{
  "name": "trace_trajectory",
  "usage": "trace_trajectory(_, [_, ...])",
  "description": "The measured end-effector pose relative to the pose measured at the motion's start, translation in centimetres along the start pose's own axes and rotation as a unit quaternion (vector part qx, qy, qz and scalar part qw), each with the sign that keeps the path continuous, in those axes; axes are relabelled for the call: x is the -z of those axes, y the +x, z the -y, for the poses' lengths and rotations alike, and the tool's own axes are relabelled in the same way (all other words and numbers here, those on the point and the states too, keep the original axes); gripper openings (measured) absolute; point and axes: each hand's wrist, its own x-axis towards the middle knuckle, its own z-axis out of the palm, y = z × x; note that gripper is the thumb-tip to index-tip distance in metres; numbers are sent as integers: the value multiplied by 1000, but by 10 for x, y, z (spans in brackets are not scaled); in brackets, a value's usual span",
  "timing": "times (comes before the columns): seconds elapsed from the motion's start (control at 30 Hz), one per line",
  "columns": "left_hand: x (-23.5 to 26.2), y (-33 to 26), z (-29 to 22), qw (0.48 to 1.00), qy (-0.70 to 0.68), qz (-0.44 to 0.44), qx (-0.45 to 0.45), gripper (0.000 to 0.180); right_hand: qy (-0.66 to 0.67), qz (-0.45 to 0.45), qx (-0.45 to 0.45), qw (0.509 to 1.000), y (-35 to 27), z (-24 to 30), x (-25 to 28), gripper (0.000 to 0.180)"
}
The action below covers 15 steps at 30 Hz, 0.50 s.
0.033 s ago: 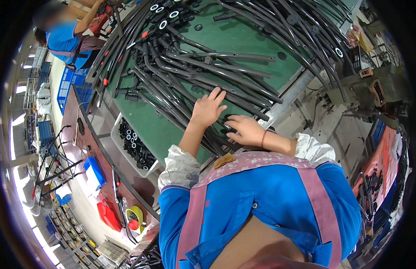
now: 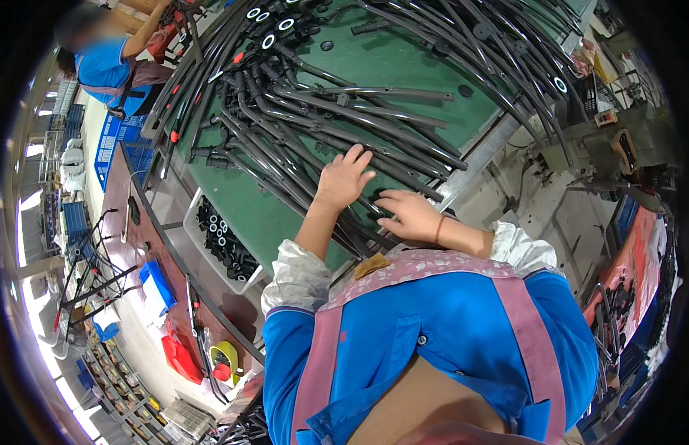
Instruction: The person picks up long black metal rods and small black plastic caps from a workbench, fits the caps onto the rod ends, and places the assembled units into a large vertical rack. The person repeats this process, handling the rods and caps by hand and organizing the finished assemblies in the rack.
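Dark metal tubes with bent ends [image 2: 315,122] lie in a loose bundle across a green tabletop [image 2: 277,237]. My left hand [image 2: 343,178] rests over the near tubes, its fingers stretched forward and slightly apart. Just right of it and closer to my body is my right hand [image 2: 411,215], a beaded bracelet at the wrist. Its fingers are spread and touch the near tubes close to my apron. Neither hand is wrapped round a tube. The near tube ends partly vanish under my hands and the pink apron [image 2: 433,261].
Another pile of dark tubes [image 2: 500,59] covers the far right of the table. A white bin [image 2: 211,259] of black parts and white rings stands at its left. A person in blue [image 2: 110,70] works at the far left. A grey-green machine [image 2: 604,141] stands at right.
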Motion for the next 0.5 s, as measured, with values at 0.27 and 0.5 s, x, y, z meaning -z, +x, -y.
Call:
trace_trajectory(0.27, [-15, 4, 8, 997, 7, -58, -53, 21, 16, -82, -54, 995, -30, -12, 22, 33])
trace_trajectory(0.5, [-10, 12, -4, 998, 15, -16, -66, 36, 12, -118, -73, 990, -40, -22, 21, 31])
